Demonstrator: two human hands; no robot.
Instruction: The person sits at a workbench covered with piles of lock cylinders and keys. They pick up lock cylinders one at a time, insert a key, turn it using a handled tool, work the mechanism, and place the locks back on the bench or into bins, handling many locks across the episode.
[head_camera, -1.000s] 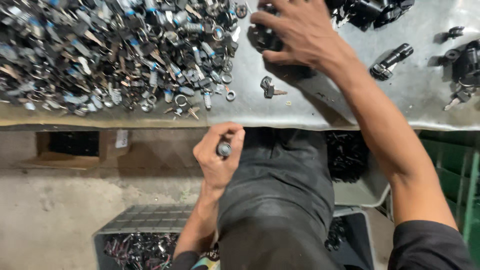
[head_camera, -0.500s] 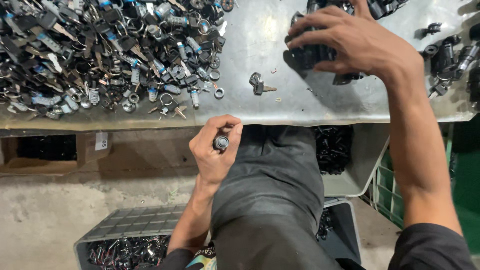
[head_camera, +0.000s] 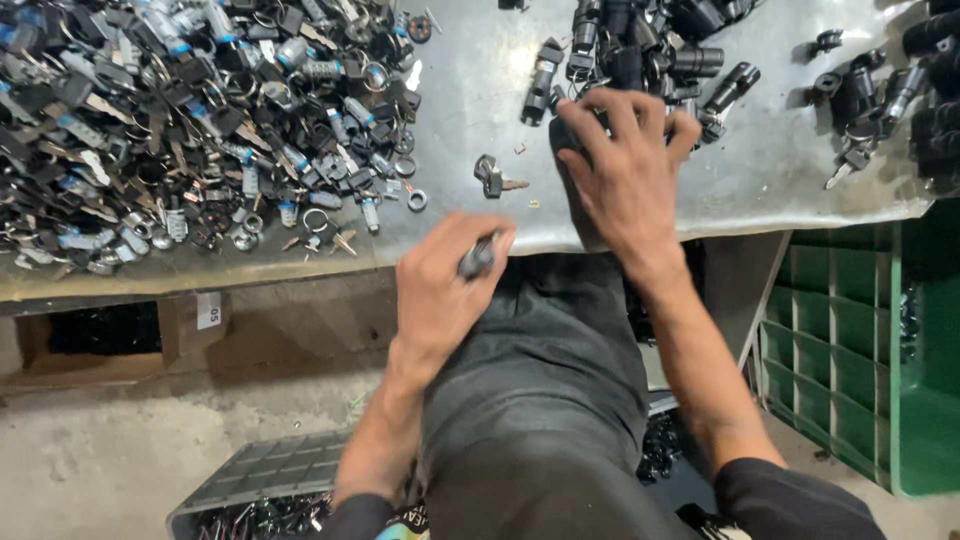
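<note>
Lock cylinder (head_camera: 478, 258) in left hand (head_camera: 440, 290), long axis diagonal, up-right.

Bench: grey metal table (head_camera: 470, 80), scuffed and dull, front edge running across the upper half of the view.
Floor: bare concrete (head_camera: 130, 450), pale, dusty, with grit and small debris.
Under bench: brown cardboard box (head_camera: 110, 340) at left, open side dark (contents too dim to tell).
Right side: green plastic crate (head_camera: 850, 360) with a gridded wall, standing on the floor.
Lower left: grey ribbed crate (head_camera: 260, 470).
Light: even, soft, with faint sheen on the metal.
</note>
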